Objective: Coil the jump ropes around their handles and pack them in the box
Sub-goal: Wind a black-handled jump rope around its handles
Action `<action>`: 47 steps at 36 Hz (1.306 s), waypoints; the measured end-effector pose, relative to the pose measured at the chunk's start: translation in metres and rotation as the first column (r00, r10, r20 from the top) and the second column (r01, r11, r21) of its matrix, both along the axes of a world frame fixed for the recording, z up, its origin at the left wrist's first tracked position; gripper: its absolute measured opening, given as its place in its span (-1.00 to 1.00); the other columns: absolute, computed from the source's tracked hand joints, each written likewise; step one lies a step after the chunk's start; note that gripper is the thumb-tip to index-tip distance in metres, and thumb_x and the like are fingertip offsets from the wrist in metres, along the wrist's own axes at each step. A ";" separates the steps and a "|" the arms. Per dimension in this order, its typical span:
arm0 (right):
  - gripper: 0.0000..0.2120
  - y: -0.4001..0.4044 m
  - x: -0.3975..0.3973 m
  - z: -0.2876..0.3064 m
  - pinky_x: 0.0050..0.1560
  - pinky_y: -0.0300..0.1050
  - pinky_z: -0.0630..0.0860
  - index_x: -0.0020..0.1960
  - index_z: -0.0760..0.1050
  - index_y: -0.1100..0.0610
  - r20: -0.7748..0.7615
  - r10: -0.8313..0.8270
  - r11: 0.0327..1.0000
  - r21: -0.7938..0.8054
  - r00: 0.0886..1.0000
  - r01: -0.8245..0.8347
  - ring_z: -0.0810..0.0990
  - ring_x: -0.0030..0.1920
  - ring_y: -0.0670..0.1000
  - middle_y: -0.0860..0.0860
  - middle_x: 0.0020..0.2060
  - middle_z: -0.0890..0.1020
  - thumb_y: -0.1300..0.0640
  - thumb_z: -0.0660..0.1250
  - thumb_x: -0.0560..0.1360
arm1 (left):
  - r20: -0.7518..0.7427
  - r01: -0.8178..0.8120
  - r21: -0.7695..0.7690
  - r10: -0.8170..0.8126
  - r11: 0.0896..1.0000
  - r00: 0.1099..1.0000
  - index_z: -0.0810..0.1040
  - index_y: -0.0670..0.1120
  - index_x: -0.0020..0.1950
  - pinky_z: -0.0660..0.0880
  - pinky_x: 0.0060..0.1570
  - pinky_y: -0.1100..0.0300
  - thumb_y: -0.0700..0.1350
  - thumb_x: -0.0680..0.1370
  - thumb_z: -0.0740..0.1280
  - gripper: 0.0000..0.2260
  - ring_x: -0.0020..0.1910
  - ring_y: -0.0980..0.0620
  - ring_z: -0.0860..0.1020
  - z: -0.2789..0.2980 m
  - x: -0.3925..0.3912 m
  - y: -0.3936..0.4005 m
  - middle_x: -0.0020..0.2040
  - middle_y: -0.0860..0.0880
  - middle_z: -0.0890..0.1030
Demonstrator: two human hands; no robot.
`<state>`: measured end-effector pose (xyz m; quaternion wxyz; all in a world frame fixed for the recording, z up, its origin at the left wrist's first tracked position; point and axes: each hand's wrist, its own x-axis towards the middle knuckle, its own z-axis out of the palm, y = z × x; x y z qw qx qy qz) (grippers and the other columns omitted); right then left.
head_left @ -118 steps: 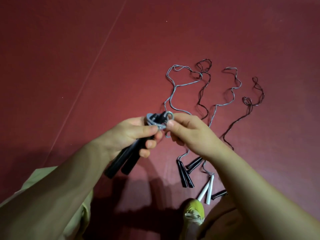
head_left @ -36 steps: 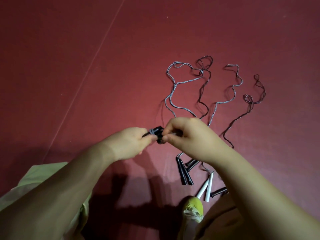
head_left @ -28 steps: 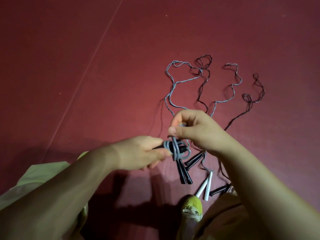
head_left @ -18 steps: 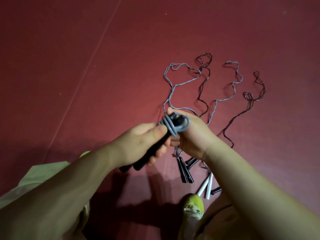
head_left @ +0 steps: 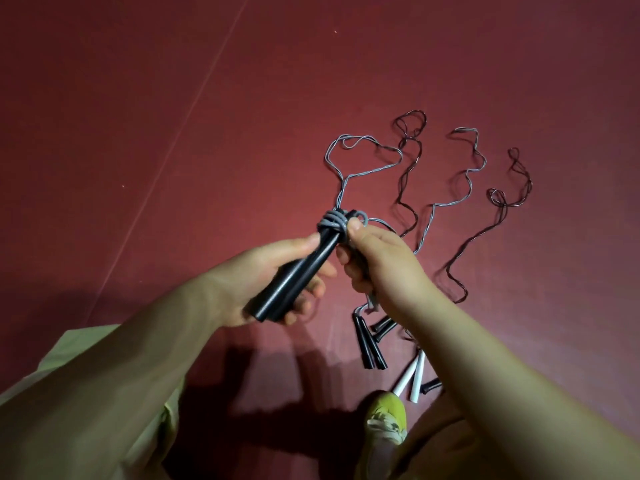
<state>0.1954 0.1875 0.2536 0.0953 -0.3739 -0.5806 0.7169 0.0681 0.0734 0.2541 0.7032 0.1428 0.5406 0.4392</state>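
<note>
1. Left hand (head_left: 273, 271) is gripping the black handles (head_left: 294, 275), now raised again.
2. Right hand (head_left: 377, 261) is pinching grey rope (head_left: 332, 223), several turns already on.
3. Other ropes (head_left: 467, 188) are lying loose on the floor (head_left: 173, 98); no box is showing.

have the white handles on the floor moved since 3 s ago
No. The white handles lie in the same spot beside the shoe and the black handles on the floor.
</note>
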 end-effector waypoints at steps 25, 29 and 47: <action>-0.71 -0.004 -0.002 -0.008 -0.41 -0.13 0.12 -0.17 0.37 0.10 0.321 0.065 0.994 0.057 0.945 -0.088 0.21 -0.44 0.00 0.12 -0.34 0.31 -0.08 0.18 0.59 | -0.933 0.199 -0.182 -0.233 0.963 0.273 0.37 0.04 -0.16 0.33 -0.33 0.15 0.24 0.38 0.40 -0.66 -0.28 -0.03 0.50 -0.015 0.007 -0.001 -0.32 0.07 0.47; -0.73 -0.005 -0.003 -0.004 -0.44 -0.16 0.08 -0.23 0.28 0.12 0.221 -0.002 0.997 0.081 0.975 -0.016 0.15 -0.47 -0.03 0.05 -0.42 0.25 0.02 0.17 0.59 | -0.610 0.197 -0.066 -0.196 0.978 0.768 0.45 -0.01 -0.02 0.51 -0.29 0.15 0.15 0.39 0.47 -0.65 -0.30 0.03 0.55 -0.009 0.009 0.002 -0.20 -0.02 0.61; -0.75 0.002 -0.001 -0.004 -0.31 -0.08 0.39 -0.08 0.40 0.07 0.193 0.022 0.985 0.162 0.981 -0.054 0.47 -0.40 0.00 -0.01 -0.33 0.46 -0.04 0.08 0.66 | -0.018 0.068 -0.128 -0.070 0.989 0.997 0.54 -0.13 -0.08 0.32 -0.47 0.25 0.33 0.50 0.06 -0.45 -0.54 0.06 0.33 -0.002 0.012 0.002 -0.41 -0.01 0.42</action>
